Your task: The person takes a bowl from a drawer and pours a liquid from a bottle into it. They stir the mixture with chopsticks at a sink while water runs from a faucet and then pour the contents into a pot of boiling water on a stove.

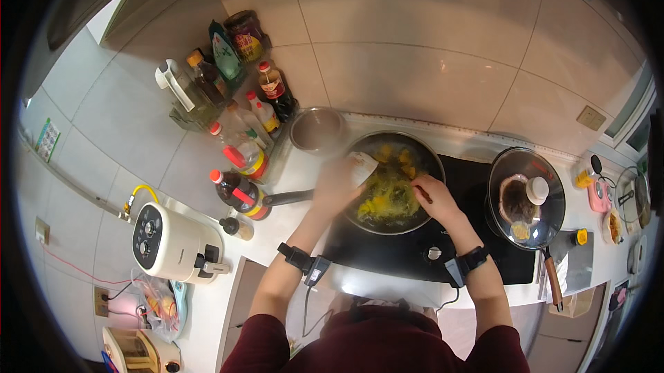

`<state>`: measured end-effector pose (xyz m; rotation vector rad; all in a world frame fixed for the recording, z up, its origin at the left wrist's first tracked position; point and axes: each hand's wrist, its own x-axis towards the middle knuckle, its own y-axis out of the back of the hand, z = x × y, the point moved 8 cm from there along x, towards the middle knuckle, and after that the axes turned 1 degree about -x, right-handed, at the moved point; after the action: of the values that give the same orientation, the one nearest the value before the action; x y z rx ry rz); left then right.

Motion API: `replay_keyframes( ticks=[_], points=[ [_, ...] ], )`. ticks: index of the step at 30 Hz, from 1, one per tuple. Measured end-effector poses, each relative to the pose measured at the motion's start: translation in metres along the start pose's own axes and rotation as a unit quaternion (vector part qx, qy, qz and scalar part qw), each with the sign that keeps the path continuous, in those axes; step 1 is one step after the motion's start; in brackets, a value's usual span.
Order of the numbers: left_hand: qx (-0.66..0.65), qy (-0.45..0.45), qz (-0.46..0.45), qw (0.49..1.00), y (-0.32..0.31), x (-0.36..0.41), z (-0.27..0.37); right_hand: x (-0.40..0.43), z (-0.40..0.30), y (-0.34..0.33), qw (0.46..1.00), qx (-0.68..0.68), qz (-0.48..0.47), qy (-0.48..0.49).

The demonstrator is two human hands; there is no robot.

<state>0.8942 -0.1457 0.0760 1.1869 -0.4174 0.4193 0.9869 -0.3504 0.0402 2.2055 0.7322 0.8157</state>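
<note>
A dark frying pan (438,157) sits on the black cooktop (384,256), its handle pointing left. Inside it, yellow food pieces (386,204) lie in bubbling liquid, with browner lumps towards the back. Over the pan's left rim is my left hand (334,181), blurred, holding a white paper-like piece (364,166); whether it is a sheet or a packet is unclear. My right hand (436,199), at the pan's right rim, grips a short visible length of a brown stick-like utensil (423,194). Its far end cannot be made out.
A lidded pan (552,191) with a wooden handle stands on the right of the cooktop. Left of my pan are a metal bowl (317,131), several sauce bottles (241,194) and a small jar (236,228). A cream air fryer (176,240) occupies the left counter.
</note>
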Motion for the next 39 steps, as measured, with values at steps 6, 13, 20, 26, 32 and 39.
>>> replay_keyframes(
  ticks=[6, 13, 20, 26, 32, 39],
  points=[
    [-0.027, 0.032, 0.057, 0.997, 0.013, -0.004, -0.007, -0.036, -0.003, 0.023, 0.982, 0.123, -0.082, -0.116],
    [-0.048, 0.086, 0.048, 0.994, 0.016, -0.005, -0.010, -0.021, -0.036, -0.026, 0.974, 0.204, -0.100, -0.016],
    [-0.046, 0.064, 0.070, 0.994, 0.022, -0.011, -0.003, -0.010, -0.017, 0.009, 0.997, 0.075, 0.017, -0.017],
    [-0.058, 0.091, 0.082, 0.991, 0.020, -0.017, -0.005, -0.034, -0.035, -0.007, 0.975, 0.204, -0.084, -0.031],
    [-0.122, 0.113, 0.055, 0.985, 0.033, -0.010, 0.012, -0.009, -0.014, 0.004, 0.998, 0.050, 0.037, -0.015],
    [-0.067, 0.083, 0.106, 0.989, 0.045, -0.014, 0.018, -0.048, -0.025, 0.028, 0.988, 0.126, -0.058, -0.061]
  ],
)
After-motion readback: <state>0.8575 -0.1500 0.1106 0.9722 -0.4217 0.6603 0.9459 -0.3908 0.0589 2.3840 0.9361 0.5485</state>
